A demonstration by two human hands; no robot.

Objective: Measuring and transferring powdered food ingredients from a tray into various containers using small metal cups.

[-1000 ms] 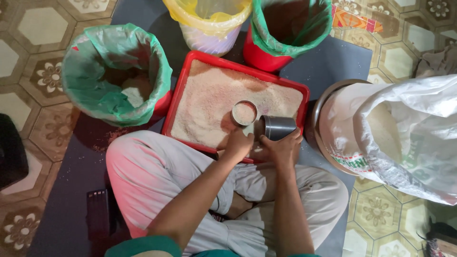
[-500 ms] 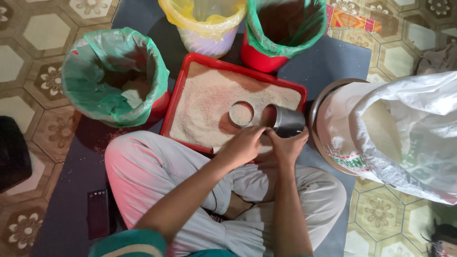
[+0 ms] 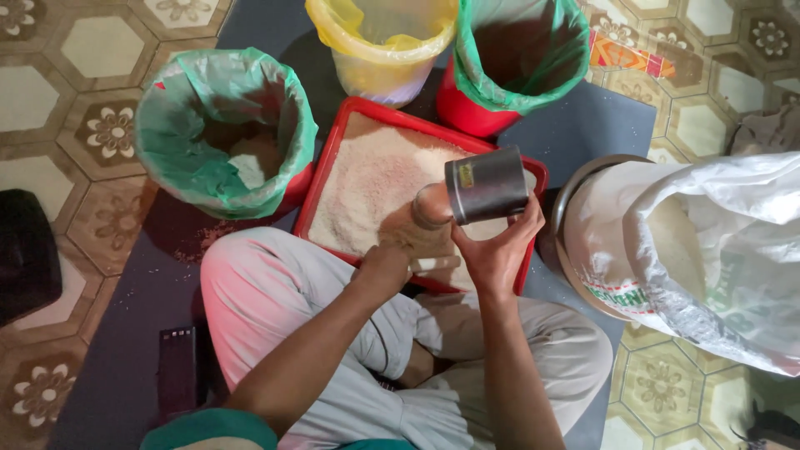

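**Tipped metal cup over a tray of grain**

Seen from above, a person sits cross-legged on a dark mat. Just right of frame centre, the right hand (image 3: 498, 254) grasps a metal cup (image 3: 486, 184) from below, fingers wrapped round its side. The cup lies tipped on its side, long axis running left to right, mouth facing left. It hangs above the right part of a red tray (image 3: 327, 179) spread with pale grain (image 3: 375, 179). The left hand (image 3: 385, 268) sits lower left of the cup, near the tray's front edge, pinching a small pale stick (image 3: 435, 265). The right hand is the one on the cup. A green-lined bucket (image 3: 223, 133) stands at upper left; a white sack (image 3: 708, 250) lies at right.
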